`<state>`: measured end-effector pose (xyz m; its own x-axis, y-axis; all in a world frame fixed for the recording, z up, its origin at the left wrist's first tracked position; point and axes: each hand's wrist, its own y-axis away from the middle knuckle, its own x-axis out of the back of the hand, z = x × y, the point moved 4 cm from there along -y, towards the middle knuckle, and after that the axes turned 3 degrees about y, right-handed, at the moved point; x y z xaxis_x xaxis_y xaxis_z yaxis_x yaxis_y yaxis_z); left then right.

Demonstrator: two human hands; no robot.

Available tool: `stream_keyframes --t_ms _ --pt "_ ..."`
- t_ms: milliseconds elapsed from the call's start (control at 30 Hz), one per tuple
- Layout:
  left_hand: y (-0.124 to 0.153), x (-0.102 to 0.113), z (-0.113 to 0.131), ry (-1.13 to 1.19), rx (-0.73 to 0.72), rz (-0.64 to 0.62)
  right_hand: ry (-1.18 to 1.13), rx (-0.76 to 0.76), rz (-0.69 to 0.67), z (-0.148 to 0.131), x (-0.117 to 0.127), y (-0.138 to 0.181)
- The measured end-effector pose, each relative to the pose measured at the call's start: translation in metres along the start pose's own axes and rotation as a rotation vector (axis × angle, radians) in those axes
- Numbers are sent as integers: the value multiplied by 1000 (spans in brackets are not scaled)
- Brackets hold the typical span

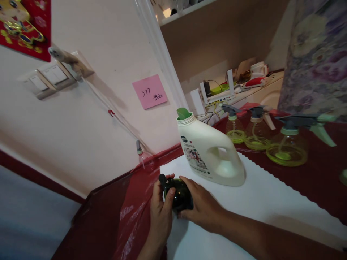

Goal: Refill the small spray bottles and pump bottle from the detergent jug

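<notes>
Both hands are holding a dark glossy container (182, 198) just in front of the pale jug (214, 155), on the wearer's side of it. The left hand (159, 207) is curving partly closed, its thumb pressing the container's near face; the right hand (204, 206) is cupping the opposite side, thumb low and index finger high, the container filling the space between. White sheet (260, 191) is lying beneath the jug; three spray bottles (287, 150) are standing past its handle side.
</notes>
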<state>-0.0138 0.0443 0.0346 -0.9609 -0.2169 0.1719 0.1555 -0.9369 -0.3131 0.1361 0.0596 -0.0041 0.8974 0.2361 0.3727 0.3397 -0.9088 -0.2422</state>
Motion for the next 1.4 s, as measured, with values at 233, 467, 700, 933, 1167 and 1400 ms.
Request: stream_keyframes --t_ms 233,467,700,933,1167,1400 --pt "-4 -4 3 52 30 28 42 -1 1 -4 1 0" --pt "-11 2 2 -87 -102 111 66 -2 -6 -7 3 0" --pt "-4 2 -3 64 -21 128 59 -1 6 -5 4 0" --pt "-3 -5 -6 105 65 136 42 18 -3 -6 4 0" --pt "-8 2 0 -72 -92 177 45 3 -1 -3 3 1" --pt "-1 5 -6 -42 -7 176 60 -2 8 1 0 0"
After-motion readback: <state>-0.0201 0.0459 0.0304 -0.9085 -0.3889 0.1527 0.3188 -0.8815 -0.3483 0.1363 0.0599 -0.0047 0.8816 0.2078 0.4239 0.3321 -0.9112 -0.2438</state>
